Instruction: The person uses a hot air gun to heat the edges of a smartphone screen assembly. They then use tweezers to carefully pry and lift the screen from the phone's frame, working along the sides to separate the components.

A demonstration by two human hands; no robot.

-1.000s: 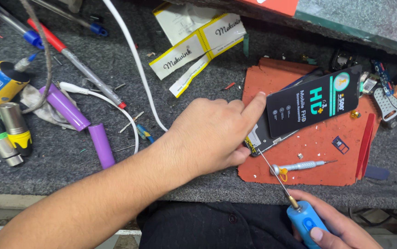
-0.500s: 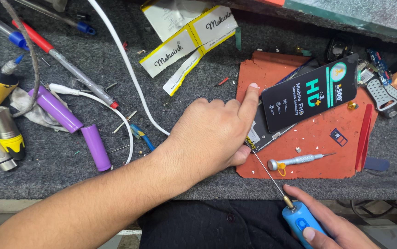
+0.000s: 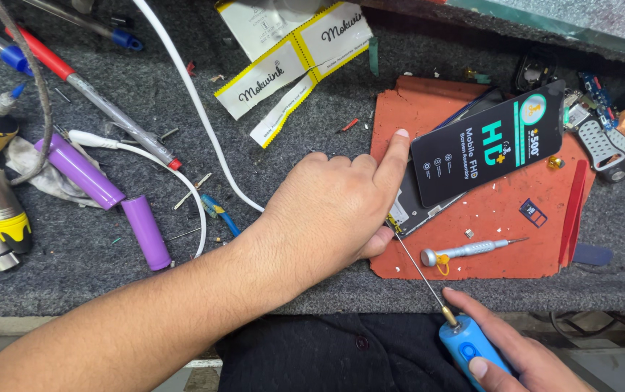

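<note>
Right hand at bench's near edge, closed round blue-handled precision screwdriver, thin shaft angled up to phone corner. Left hand pressing down, index finger extended, pinning dark phone on red mat. Likely light, rigid, fragile; best held by edges. Black glossy screen panel lying across it.

Count on the grey felt bench: two purple cylindrical battery cells; two screwdrivers, one blue-handled with a long thin shaft, one small silver precision type; one black-screened phone assembly; one red rubber work mat; two white-and-yellow paper wrappers; two hands, left and right.
</note>
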